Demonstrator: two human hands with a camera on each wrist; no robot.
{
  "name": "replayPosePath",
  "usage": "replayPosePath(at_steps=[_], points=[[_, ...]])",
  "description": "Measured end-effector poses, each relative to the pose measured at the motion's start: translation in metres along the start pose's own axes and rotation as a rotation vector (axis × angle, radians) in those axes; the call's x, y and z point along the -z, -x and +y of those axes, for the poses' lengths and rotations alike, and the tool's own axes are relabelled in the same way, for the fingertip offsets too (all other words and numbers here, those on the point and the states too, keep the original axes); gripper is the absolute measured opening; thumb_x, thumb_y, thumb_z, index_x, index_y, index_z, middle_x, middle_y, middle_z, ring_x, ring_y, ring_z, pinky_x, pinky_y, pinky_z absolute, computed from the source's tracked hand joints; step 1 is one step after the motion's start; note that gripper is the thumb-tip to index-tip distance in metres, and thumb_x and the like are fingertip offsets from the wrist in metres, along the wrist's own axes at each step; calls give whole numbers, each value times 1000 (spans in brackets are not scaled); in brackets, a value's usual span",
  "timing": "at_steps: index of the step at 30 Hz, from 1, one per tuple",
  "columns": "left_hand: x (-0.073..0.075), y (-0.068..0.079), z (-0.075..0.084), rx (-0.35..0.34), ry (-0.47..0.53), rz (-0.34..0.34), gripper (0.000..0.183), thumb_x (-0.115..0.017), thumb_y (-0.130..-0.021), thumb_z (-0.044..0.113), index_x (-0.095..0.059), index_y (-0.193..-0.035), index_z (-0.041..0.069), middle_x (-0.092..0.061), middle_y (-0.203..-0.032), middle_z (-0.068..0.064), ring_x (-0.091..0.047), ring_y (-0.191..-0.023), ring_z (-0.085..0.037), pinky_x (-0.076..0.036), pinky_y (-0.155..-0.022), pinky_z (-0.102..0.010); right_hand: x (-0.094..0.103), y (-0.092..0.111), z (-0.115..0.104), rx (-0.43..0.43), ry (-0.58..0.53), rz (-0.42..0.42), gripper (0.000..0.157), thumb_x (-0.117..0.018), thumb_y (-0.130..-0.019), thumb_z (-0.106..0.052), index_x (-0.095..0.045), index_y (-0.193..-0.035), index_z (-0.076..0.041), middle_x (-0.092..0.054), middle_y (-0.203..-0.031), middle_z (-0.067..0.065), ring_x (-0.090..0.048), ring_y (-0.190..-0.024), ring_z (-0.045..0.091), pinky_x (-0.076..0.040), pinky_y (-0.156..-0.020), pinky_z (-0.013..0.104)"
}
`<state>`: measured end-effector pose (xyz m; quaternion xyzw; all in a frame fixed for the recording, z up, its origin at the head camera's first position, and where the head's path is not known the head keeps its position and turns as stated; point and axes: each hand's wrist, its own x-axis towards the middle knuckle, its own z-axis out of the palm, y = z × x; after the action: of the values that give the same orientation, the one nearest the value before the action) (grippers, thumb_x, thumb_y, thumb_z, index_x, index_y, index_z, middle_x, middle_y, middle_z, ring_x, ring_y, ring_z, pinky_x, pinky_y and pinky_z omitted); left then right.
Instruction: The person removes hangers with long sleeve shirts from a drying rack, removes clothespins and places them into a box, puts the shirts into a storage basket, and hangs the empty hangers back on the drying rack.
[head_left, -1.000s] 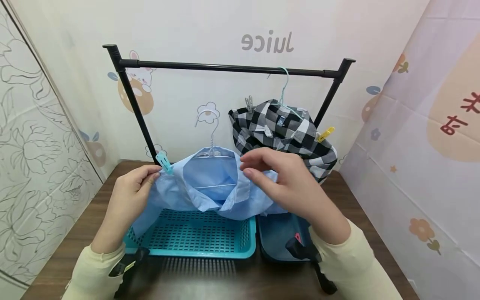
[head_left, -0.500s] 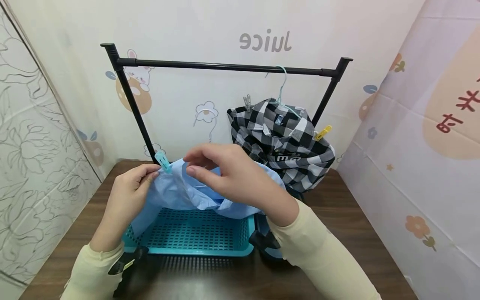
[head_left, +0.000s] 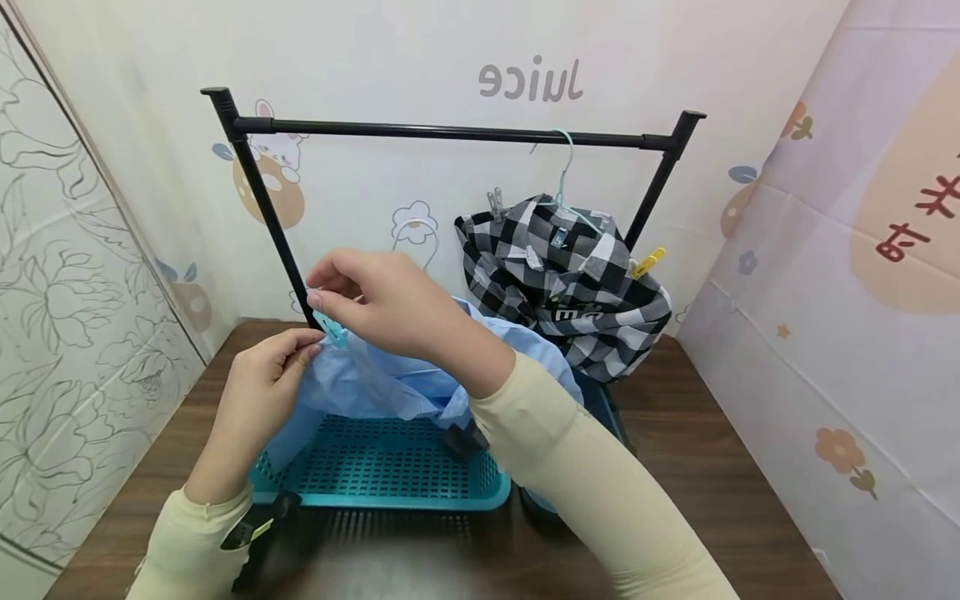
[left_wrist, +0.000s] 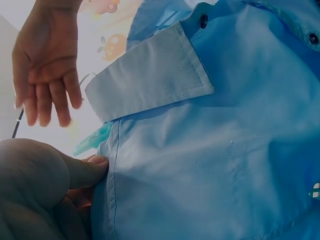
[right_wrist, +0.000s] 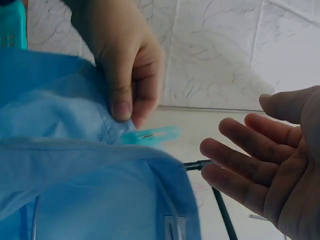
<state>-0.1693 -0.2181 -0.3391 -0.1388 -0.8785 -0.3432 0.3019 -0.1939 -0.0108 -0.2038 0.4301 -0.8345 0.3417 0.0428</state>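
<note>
The left hand [head_left: 258, 390] pinches a stitched edge of the blue shirt [head_left: 341, 385] between thumb and fingers, just beside the turquoise clip [head_left: 334, 332]. The right hand [head_left: 397, 308] holds nothing; its fingers are slightly bent, with the thumb apart from them, and their tips lie just above the clip. The blue shirt spreads rightward from the clip and sags below it. The teal basket [head_left: 382, 502] sits on the bench [head_left: 697, 467], lower than the clip, and the checked shirt [head_left: 566, 287] hangs well to the clip's right.

The blue cloth looks thin, light and limp, likely to droop wherever unsupported, and hardly fragile. The stitched edge by the clip seems the firmest place to pinch. The clip itself looks light, stiff and perhaps smooth, best taken by its protruding arms.
</note>
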Motion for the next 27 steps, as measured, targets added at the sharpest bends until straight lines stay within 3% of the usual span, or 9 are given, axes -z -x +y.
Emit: replayPosePath(at_steps=[9, 17, 22, 27], points=[[1, 0, 2, 19, -1, -17, 16, -63, -102, 11, -74, -113, 6, -75, -103, -10, -57, -78, -18, -41, -64, -13, -13, -25, 8, -114, 195, -49, 31, -61, -104, -36, -64, -127, -14, -72, -118, -4, -66, -108, 6, -52, -89, 22], [2, 1, 3, -2, -11, -11, 15, -65, -101, 9, -74, -112, 6, -75, -103, -10, -55, -74, -17, -39, -59, -16, -27, -32, 13, -209, 402, -137, 44, -59, -102, -50, -62, -133, -19, -70, -122, -5, -66, -101, 6, -54, -81, 26], [2, 1, 4, -6, -23, -11, 14, -65, -100, 6, -74, -111, 4, -75, -103, -12, -55, -72, -18, -39, -57, -17, -31, -33, 13, -230, 454, -171, 52, -57, -102, -53, -60, -140, -18, -69, -129, -5, -67, -98, 6, -55, -76, 26], [2, 2, 3, 2, -33, -15, 15, -65, -100, 6, -73, -112, 3, -75, -102, -13, -55, -70, -19, -39, -56, -17, -33, -32, 14, -225, 465, -186, 53, -61, -100, -53, -60, -140, -18, -72, -119, -6, -65, -88, 4, -53, -69, 24]])
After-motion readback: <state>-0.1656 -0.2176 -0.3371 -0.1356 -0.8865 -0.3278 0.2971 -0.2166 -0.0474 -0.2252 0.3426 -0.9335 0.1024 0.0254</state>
